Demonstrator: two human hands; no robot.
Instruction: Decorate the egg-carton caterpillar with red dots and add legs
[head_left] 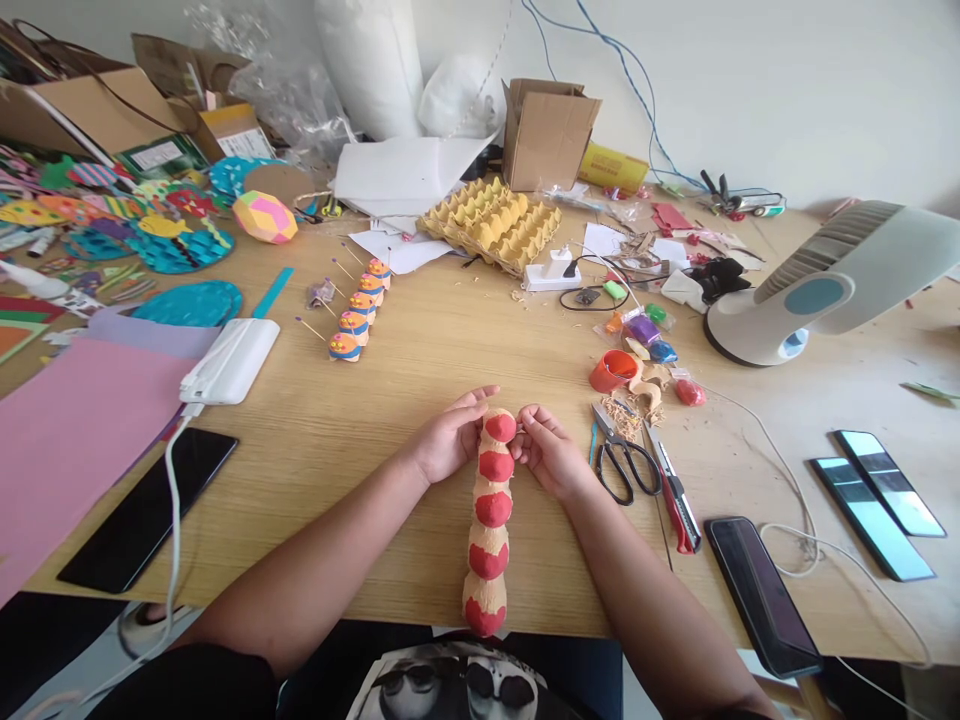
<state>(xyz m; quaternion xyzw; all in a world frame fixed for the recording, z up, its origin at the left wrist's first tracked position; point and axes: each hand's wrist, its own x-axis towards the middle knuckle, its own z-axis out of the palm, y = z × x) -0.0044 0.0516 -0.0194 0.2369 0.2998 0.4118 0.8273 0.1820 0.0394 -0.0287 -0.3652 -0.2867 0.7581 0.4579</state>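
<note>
A strip of egg-carton cups (481,532), tan with a red clay-like patch on each bump, lies lengthwise in front of me, its near end at the table's edge. My left hand (452,435) rests around the left side of its far end, thumb against the strip and a finger stretched beyond it. On the other side, my right hand (546,446) has thumb and fingers pinched together close against the far cup. Whatever is between those fingertips is too small to make out. Farther off stands a finished-looking orange and blue caterpillar (358,312) with stick feelers.
Right of my hand lie scissors (626,455), a red utility knife (675,492), an orange tape ring (613,370) and bagged coloured clay (643,328). A white fan (817,285) and phones (763,592) stand farther right. At left are a power bank (231,360) and pink sheets (94,420).
</note>
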